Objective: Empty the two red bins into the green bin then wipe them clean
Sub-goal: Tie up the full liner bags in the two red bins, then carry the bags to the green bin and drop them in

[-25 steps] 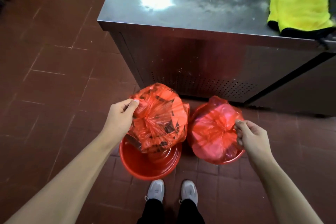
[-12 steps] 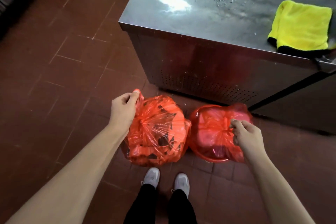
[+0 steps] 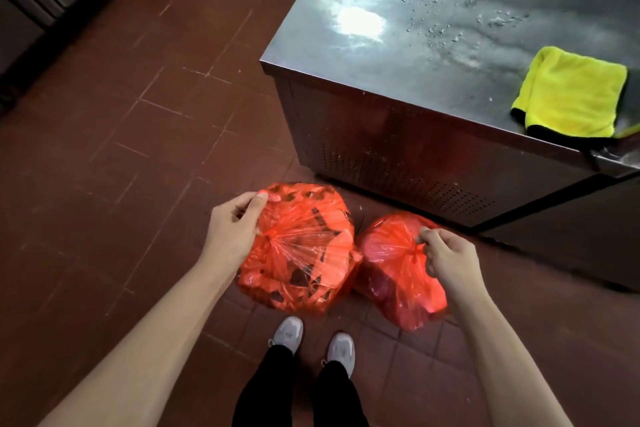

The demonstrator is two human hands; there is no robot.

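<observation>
Left hand (image 3: pixel 232 231) grips the gathered neck of the larger red bag (image 3: pixel 304 253), lower centre of frame. Right hand (image 3: pixel 446 258) pinches the knotted top of the smaller red bag (image 3: pixel 394 274), just right of it; the bags touch. Grey shoes (image 3: pixel 289 333) stand below on the tiled floor (image 3: pixel 138 149). A yellow cloth (image 3: pixel 571 94) lies on the steel counter (image 3: pixel 433 55), upper right.

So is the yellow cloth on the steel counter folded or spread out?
Folded: the yellow cloth lies doubled over, with layered edges showing, on the steel counter.
</observation>
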